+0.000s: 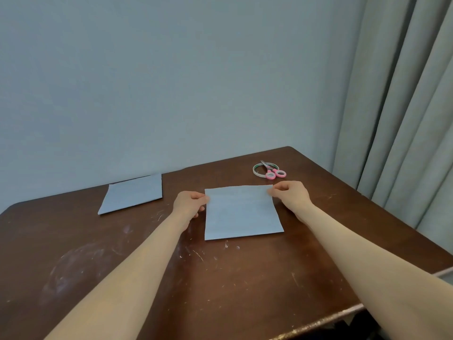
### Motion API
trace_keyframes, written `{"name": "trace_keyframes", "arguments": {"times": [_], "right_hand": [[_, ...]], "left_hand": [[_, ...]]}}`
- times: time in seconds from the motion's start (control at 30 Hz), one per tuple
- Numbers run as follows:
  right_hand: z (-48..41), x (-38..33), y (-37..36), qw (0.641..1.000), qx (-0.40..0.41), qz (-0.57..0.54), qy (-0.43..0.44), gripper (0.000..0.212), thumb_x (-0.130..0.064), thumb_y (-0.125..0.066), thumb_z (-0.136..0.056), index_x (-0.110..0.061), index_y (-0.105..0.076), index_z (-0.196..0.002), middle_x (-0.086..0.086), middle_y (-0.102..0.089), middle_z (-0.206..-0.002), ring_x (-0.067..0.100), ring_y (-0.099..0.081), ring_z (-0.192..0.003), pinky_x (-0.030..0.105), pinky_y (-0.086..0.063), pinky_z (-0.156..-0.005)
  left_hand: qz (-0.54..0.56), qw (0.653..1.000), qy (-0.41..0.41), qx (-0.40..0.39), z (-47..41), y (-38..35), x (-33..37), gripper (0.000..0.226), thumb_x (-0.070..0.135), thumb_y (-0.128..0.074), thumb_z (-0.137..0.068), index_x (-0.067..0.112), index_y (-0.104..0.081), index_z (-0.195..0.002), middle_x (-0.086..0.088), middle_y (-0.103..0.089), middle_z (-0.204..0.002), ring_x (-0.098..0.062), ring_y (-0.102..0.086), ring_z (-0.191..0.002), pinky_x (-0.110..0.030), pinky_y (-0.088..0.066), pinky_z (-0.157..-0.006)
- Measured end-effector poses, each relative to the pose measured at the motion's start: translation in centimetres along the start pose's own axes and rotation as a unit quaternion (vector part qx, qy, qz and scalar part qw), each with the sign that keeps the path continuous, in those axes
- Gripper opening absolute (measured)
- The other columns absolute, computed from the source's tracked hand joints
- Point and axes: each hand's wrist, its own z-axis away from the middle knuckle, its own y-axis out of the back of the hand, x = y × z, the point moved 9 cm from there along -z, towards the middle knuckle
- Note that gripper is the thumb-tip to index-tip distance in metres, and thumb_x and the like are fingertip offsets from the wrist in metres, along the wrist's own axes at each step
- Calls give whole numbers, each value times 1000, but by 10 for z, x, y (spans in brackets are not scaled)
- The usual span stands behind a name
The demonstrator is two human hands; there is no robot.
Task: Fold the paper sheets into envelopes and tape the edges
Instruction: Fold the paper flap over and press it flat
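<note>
Risks first. Second sheet (pixel 132 193) lies flat well left of the left fingers, untouched; no hazard there unless a forearm sweeps it off the table (pixel 220 278). Main risk is at the working sheet (pixel 241 212): both grips are only on its far corners, and the near edge lies loose on the wood. If one hand pulls ahead of the other, the fold probably goes skewed and the edges won't meet for taping. Thin paper, so a hard corner pinch may crumple or tear it. Nothing pins the sheet, so it can slide toward the person when lifted. Tape roll (pixel 257 173) and scissors (pixel 273 171) sit just beyond the right fingers, scissors lying across the roll; a forward reach could knock them.

Fingers. Left hand (pixel 188 203): fingers (pixel 205 199) curled, thumb and forefinger closed on the far-left corner of the sheet, no visible gap. The sheet lies between the two hands and looks flat on the table, corners barely raised if at all. Right hand (pixel 290 195): fingertips (pixel 270 191) pressed together on the far-right corner, other fingers tucked in. Whether the paper is already folded double, can't tell.
</note>
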Motion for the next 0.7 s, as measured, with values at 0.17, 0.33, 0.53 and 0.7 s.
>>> {"name": "trace_keyframes", "arguments": {"times": [0.17, 0.33, 0.53, 0.7], "right_hand": [[-5, -3, -6, 1000, 14, 9, 2, 24, -30, -66, -89, -13, -72, -104, -1, -63, -87, 13, -53, -78, 26, -42, -71], [-11, 0, -11, 1000, 21, 13, -12, 21, -34, -63, -90, -15, -70, -96, -6, -59, -73, 12, -52, -73, 28, -41, -71], [-15, 1, -14, 999, 11, 23, -23, 21, -31, -63, -90, -15, -68, -78, -5, -59, -76, 11, -48, -68, 28, -41, -67], [-17, 2, -16, 999, 9, 41, -31, 25, -34, -63, -89, -13, -67, -77, 1, -53, -71, 12, -41, -60, 25, -32, -54]], "left_hand": [[-7, 1000, 9, 1, -4, 0, -2, 19, 17, -65, -89, 7, -68, -105, -5, -55, -65, -12, -44, -53, -22, -38, -50], [-3, 1000, 11, -5, -5, 0, -4, 26, 15, -68, -87, 5, -67, -110, -5, -56, -67, -12, -46, -56, -22, -37, -48], [-7, 999, 25, -32, -3, -1, -7, 53, 18, -73, -82, 9, -53, -130, -5, -55, -70, -12, -45, -57, -21, -37, -49], [-46, 997, 28, -49, -1, -3, -5, 57, 17, -74, -81, 10, -51, -133, -3, -56, -77, -11, -46, -60, -20, -35, -48]]}}
